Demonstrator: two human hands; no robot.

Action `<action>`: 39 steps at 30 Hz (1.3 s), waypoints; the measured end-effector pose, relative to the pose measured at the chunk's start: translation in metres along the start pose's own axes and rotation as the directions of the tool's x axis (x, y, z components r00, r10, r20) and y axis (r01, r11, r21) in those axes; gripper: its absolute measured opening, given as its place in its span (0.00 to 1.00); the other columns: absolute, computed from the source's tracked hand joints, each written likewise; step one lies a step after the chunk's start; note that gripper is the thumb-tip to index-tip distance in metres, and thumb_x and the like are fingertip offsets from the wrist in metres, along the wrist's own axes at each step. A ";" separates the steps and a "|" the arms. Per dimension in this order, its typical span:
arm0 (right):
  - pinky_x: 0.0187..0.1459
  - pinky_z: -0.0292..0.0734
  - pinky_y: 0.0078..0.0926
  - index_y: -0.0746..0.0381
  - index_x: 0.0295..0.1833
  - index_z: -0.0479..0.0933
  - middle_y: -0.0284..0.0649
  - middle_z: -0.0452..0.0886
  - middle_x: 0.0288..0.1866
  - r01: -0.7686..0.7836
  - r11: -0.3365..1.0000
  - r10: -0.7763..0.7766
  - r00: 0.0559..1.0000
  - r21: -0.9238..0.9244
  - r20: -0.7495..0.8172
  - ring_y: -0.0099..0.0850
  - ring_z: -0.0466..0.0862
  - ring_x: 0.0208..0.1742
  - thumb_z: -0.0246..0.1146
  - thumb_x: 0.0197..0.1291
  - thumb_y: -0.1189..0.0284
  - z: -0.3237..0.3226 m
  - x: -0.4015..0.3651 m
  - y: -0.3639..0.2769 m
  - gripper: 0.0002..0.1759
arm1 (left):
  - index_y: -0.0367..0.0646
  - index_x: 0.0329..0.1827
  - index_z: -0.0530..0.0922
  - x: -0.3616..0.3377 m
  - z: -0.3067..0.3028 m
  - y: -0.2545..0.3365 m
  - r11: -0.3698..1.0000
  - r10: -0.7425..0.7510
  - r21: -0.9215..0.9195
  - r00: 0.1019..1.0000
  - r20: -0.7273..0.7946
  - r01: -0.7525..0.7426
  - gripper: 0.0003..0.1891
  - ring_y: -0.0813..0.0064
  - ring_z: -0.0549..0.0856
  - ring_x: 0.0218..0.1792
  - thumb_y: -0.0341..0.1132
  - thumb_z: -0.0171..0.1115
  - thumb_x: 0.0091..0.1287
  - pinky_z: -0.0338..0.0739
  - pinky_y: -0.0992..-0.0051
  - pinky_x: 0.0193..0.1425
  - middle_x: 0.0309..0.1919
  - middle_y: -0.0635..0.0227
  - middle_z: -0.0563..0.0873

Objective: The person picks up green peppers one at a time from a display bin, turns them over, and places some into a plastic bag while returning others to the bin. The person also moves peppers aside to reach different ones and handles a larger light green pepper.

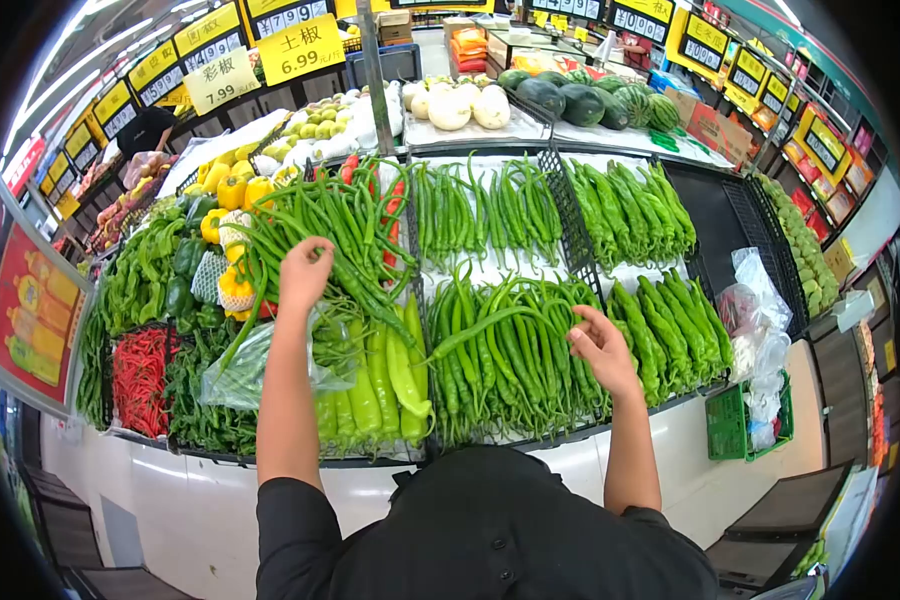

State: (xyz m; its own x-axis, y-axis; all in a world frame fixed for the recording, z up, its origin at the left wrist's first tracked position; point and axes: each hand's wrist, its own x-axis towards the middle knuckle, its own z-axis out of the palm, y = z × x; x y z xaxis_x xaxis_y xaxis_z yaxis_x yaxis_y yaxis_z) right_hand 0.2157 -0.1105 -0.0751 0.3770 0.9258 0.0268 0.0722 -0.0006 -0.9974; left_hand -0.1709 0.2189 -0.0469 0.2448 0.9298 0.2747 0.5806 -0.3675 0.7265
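My left hand [304,272] reaches into a pile of long thin green chilies [332,222], its fingers curled around one or two of them. A clear plastic bag [245,368] hangs at my left forearm, over fat pale green peppers [382,378]. My right hand [600,345] hovers with fingers apart over a heap of long green peppers [510,350] in the front middle bin and holds nothing.
The sloped produce stand has black dividers [566,205]. Red chilies [140,378] and yellow bell peppers [232,190] lie on the left, watermelons [582,102] at the back. Yellow price signs [300,48] hang above. A roll of plastic bags [760,320] and a green basket [732,425] sit on the right.
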 end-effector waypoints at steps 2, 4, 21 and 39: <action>0.41 0.74 0.17 0.65 0.68 0.70 0.31 0.79 0.40 0.027 0.999 -0.027 0.999 0.019 0.039 0.19 0.78 0.37 0.62 0.69 0.74 0.013 0.002 -0.013 0.23 | 0.46 0.49 0.82 -0.005 -0.012 0.010 0.979 0.058 -0.184 0.987 -0.149 -0.086 0.09 0.82 0.76 0.25 0.35 0.63 0.68 0.70 0.78 0.31 0.24 0.74 0.78; 0.41 0.74 0.17 0.64 0.68 0.70 0.31 0.78 0.40 0.070 0.997 -0.073 0.991 0.030 0.114 0.18 0.77 0.36 0.62 0.69 0.74 0.026 0.006 -0.021 0.23 | 0.44 0.48 0.81 -0.025 -0.034 0.064 0.927 0.046 -0.348 0.966 -0.253 -0.136 0.07 0.88 0.72 0.25 0.31 0.62 0.70 0.66 0.82 0.29 0.24 0.78 0.75; 0.27 0.67 0.30 0.66 0.42 0.77 0.37 0.71 0.25 0.495 0.836 -0.382 0.834 -0.236 0.398 0.29 0.72 0.24 0.70 0.61 0.70 0.116 -0.014 -0.077 0.12 | 0.38 0.46 0.84 -0.172 0.045 0.196 0.817 0.216 -0.558 0.974 0.063 -0.145 0.08 0.81 0.82 0.30 0.23 0.65 0.65 0.76 0.81 0.32 0.34 0.68 0.79; 0.29 0.69 0.28 0.67 0.33 0.75 0.36 0.76 0.23 0.306 0.883 -0.349 0.935 -0.356 -0.062 0.25 0.70 0.24 0.68 0.64 0.63 0.001 0.172 -0.059 0.18 | 0.40 0.65 0.74 -0.248 -0.013 0.106 0.917 -0.203 -0.382 0.959 -0.198 0.116 0.18 0.79 0.81 0.39 0.27 0.55 0.73 0.77 0.78 0.43 0.48 0.65 0.82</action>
State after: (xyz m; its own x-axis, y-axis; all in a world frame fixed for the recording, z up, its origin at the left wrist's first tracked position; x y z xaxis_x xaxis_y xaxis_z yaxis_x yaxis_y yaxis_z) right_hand 0.2750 0.0496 -0.0121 0.3842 0.8428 0.3769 0.5080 0.1479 -0.8486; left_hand -0.1799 -0.0506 -0.0298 -0.0368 0.9700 0.2404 0.2643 -0.2225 0.9384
